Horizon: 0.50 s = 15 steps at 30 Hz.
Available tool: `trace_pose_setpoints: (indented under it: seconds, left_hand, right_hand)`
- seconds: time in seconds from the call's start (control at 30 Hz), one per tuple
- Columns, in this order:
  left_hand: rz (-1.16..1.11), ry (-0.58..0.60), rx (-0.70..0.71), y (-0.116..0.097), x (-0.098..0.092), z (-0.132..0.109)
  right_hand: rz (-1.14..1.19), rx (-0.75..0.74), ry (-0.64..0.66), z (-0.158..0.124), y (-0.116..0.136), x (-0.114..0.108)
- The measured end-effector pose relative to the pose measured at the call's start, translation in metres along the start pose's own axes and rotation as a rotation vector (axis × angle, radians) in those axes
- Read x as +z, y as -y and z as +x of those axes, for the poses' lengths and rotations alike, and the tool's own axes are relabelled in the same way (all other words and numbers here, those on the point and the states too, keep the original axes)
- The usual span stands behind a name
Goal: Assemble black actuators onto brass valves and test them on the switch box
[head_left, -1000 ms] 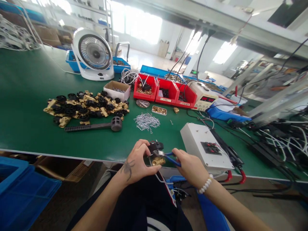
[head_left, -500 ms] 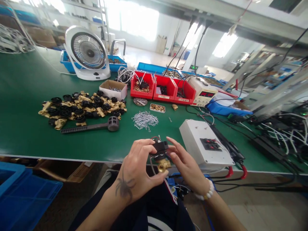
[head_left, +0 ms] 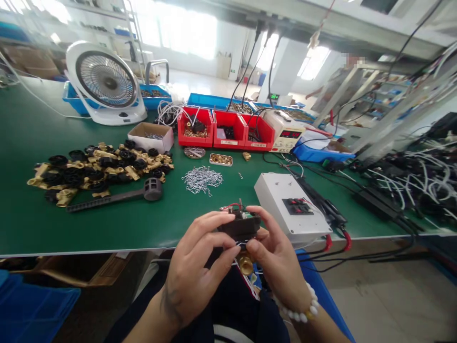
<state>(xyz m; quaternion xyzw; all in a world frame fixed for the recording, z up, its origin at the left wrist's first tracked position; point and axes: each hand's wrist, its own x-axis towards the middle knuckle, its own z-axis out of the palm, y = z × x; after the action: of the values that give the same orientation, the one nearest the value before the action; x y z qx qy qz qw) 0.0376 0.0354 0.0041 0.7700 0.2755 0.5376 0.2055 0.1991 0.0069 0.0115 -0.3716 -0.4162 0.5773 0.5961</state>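
Both hands hold a brass valve (head_left: 245,265) with an open-topped black actuator housing (head_left: 240,228) on it, above my lap at the bench edge. A green circuit board and a red wire show in the housing. My left hand (head_left: 203,262) grips the left side, index finger along the housing's top. Its thumb meets another finger below the housing, beside a thin shiny strip, perhaps a wire clip. My right hand (head_left: 274,252) closes around the right side, thumb low and index finger on top. A pile of silver wire clips (head_left: 202,181) lies beyond the hands.
Black-capped brass valves (head_left: 103,164) and a dark ratchet-like tool (head_left: 117,196) lie left. A grey switch box (head_left: 291,205) stands right, beside cables. Red bins (head_left: 228,131), a small tray of brass parts (head_left: 221,159), a fan (head_left: 107,83) and a power supply (head_left: 285,131) stand behind.
The valve has turned in my hands, the board side now showing. My right hand has closed from beside it onto the housing. My left thumb has shifted up to under the housing. The view has swung right.
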Motion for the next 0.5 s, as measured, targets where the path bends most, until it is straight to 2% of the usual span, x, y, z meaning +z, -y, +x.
trace_pose_setpoints:
  seconds: [0.23,0.33,0.4,0.47,0.5]
  left_hand:
    - [0.1,-0.072,-0.057,0.006,0.013,-0.007]
    - [0.057,-0.09,-0.143,0.012,0.019,-0.012]
    - [-0.086,-0.175,-0.307,0.015,0.022,-0.014]
    - [-0.388,-0.232,-0.576,0.015,0.024,-0.012]
    - [-0.58,-0.214,-0.733,0.015,0.025,-0.01]
  right_hand:
    - [0.016,0.06,-0.113,0.0,-0.013,-0.002]
    - [-0.009,0.098,-0.15,0.003,-0.017,-0.004]
    - [-0.009,0.095,-0.145,0.003,-0.017,-0.004]
    - [-0.032,0.062,-0.114,0.004,-0.013,-0.003]
    - [-0.094,0.047,-0.081,0.006,-0.009,-0.003]
